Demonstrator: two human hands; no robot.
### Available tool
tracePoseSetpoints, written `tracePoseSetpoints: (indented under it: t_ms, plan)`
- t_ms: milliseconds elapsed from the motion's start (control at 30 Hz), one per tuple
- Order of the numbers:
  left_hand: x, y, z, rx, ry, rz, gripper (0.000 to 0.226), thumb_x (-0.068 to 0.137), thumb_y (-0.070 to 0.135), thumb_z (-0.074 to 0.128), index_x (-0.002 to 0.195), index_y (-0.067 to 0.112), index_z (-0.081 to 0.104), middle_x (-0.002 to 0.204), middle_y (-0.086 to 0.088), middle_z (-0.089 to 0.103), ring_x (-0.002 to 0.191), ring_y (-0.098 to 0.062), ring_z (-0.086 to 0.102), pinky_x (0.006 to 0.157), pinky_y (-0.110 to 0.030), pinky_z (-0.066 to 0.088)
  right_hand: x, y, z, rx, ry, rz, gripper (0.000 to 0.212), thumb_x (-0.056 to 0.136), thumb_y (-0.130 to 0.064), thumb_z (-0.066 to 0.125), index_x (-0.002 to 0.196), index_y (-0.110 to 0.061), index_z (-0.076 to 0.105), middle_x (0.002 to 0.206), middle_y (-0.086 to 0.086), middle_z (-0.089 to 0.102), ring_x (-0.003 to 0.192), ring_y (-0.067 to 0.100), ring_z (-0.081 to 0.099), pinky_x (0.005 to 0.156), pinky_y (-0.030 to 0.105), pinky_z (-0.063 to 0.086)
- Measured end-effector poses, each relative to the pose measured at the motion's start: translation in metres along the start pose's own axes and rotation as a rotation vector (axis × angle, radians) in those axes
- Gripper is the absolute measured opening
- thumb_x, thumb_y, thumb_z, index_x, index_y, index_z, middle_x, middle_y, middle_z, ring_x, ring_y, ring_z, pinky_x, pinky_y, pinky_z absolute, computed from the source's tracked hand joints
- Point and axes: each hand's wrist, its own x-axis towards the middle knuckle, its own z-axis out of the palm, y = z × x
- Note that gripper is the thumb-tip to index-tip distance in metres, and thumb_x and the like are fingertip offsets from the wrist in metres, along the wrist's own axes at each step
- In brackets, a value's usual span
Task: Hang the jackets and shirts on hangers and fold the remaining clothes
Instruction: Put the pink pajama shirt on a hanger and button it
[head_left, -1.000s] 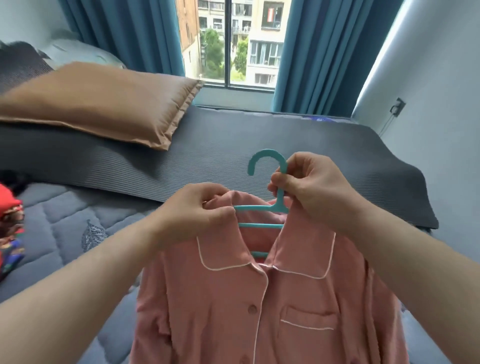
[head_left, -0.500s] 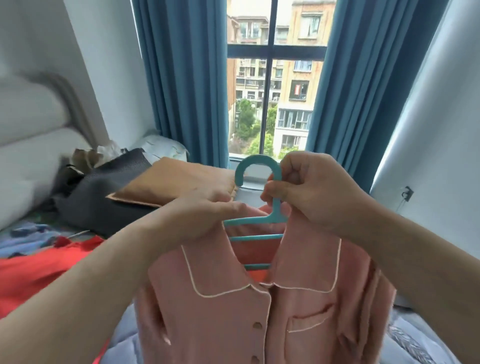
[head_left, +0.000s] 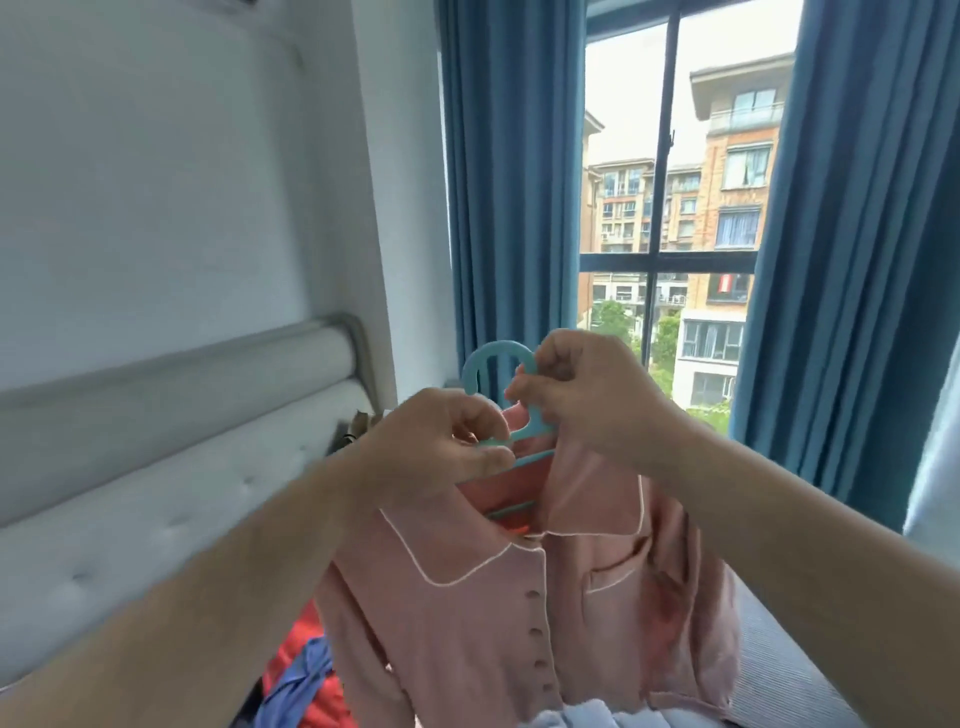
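At lower centre of the frame, the pink shirt (head_left: 467, 597) now hangs raised off the bed (head_left: 779, 675) on the teal hanger (head_left: 496, 349), with the left hand (head_left: 441, 441) pinching collar and bar and the right hand (head_left: 582, 395) clamped round the hanger's neck, so it looks ready to hang up.

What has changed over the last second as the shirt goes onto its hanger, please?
The pink shirt and teal hanger have been raised and swung left, toward the headboard. Nothing let go: the left hand still pinches the collar, the right hand the hanger's neck.
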Motion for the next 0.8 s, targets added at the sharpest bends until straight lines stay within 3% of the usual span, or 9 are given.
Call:
tracePoseSetpoints:
  t_ms: [100, 167, 267, 367, 433, 567, 633, 733, 800]
  plan:
    - [-0.02, 0.018, -0.044, 0.091, 0.062, -0.081, 0.015, 0.076, 0.027, 0.078, 0.084, 0.025, 0.065, 0.069, 0.004, 0.07, 0.063, -0.006, 0.064, 0.062, -0.026, 0.051, 0.011, -0.039, 0.026, 0.075, -0.016, -0.031, 0.013, 0.08, -0.011, 0.078, 0.073, -0.014, 0.067, 0.067, 0.001, 0.073, 0.049, 0.008, 0.061, 0.05, 0.022, 0.052]
    - [-0.036, 0.021, -0.071, 0.246, 0.052, -0.132, 0.014, 0.079, 0.035, 0.073, 0.068, 0.028, 0.067, 0.057, 0.011, 0.063, 0.052, -0.003, 0.056, 0.053, -0.02, 0.043, 0.018, -0.063, 0.052, 0.104, -0.056, -0.049, 0.012, 0.079, -0.012, 0.079, 0.075, -0.013, 0.068, 0.072, 0.005, 0.074, 0.054, 0.016, 0.064, 0.052, 0.026, 0.054]
    - [-0.067, 0.016, -0.114, 0.347, 0.053, -0.222, 0.043, 0.084, 0.029, 0.068, 0.046, 0.022, 0.051, 0.041, 0.012, 0.04, 0.041, -0.005, 0.035, 0.045, -0.016, 0.029, 0.029, -0.091, 0.092, 0.156, -0.144, -0.073, 0.007, 0.082, -0.012, 0.077, 0.083, -0.014, 0.07, 0.072, 0.0, 0.073, 0.056, 0.01, 0.065, 0.051, 0.019, 0.05]
    - [-0.103, 0.009, -0.166, 0.347, 0.08, -0.287, 0.047, 0.087, 0.023, 0.067, 0.048, 0.015, 0.04, 0.044, 0.006, 0.03, 0.043, -0.008, 0.025, 0.045, -0.018, 0.024, 0.042, -0.101, 0.122, -0.068, -0.25, -0.108, 0.014, 0.091, -0.029, 0.066, 0.1, -0.021, 0.073, 0.088, -0.004, 0.072, 0.067, 0.002, 0.065, 0.057, 0.011, 0.049]
    - [-0.124, 0.003, -0.2, 0.358, 0.087, -0.314, 0.049, 0.088, 0.022, 0.067, 0.05, 0.014, 0.037, 0.048, 0.002, 0.027, 0.046, -0.01, 0.023, 0.046, -0.019, 0.022, 0.047, -0.103, 0.145, -0.269, -0.354, -0.132, 0.03, 0.092, -0.044, 0.059, 0.089, -0.02, 0.075, 0.084, -0.002, 0.072, 0.07, 0.01, 0.063, 0.067, 0.023, 0.05]
    - [-0.161, -0.013, -0.252, 0.416, 0.125, -0.401, 0.047, 0.089, 0.02, 0.065, 0.047, 0.015, 0.043, 0.048, 0.004, 0.031, 0.046, -0.009, 0.026, 0.046, -0.021, 0.024, 0.055, -0.11, 0.201, -0.132, -0.405, -0.175, 0.025, 0.089, -0.04, 0.064, 0.083, -0.02, 0.078, 0.077, -0.001, 0.074, 0.075, 0.016, 0.068, 0.073, 0.034, 0.053]
    - [-0.178, -0.021, -0.274, 0.474, 0.142, -0.444, 0.046, 0.088, 0.02, 0.064, 0.046, 0.017, 0.046, 0.048, 0.003, 0.036, 0.045, -0.008, 0.029, 0.048, -0.019, 0.027, 0.062, -0.114, 0.228, -0.001, -0.393, -0.169, 0.014, 0.087, -0.029, 0.07, 0.077, -0.034, 0.078, 0.076, -0.013, 0.074, 0.075, 0.003, 0.069, 0.069, 0.021, 0.054]
    - [-0.205, -0.036, -0.305, 0.54, 0.186, -0.514, 0.04, 0.086, 0.021, 0.063, 0.052, 0.009, 0.047, 0.077, -0.024, 0.053, 0.058, -0.019, 0.041, 0.062, -0.029, 0.037, 0.074, -0.115, 0.261, 0.089, -0.404, -0.18, 0.024, 0.086, -0.019, 0.072, 0.073, -0.039, 0.077, 0.074, -0.019, 0.073, 0.071, -0.008, 0.066, 0.061, 0.005, 0.044]
    - [-0.221, -0.051, -0.324, 0.547, 0.25, -0.564, 0.029, 0.087, 0.024, 0.065, 0.06, 0.013, 0.065, 0.094, -0.004, 0.063, 0.08, -0.016, 0.058, 0.079, -0.031, 0.045, 0.081, -0.116, 0.279, 0.137, -0.395, -0.218, 0.026, 0.086, -0.019, 0.071, 0.077, -0.043, 0.077, 0.078, -0.019, 0.074, 0.076, -0.007, 0.067, 0.067, 0.008, 0.047]
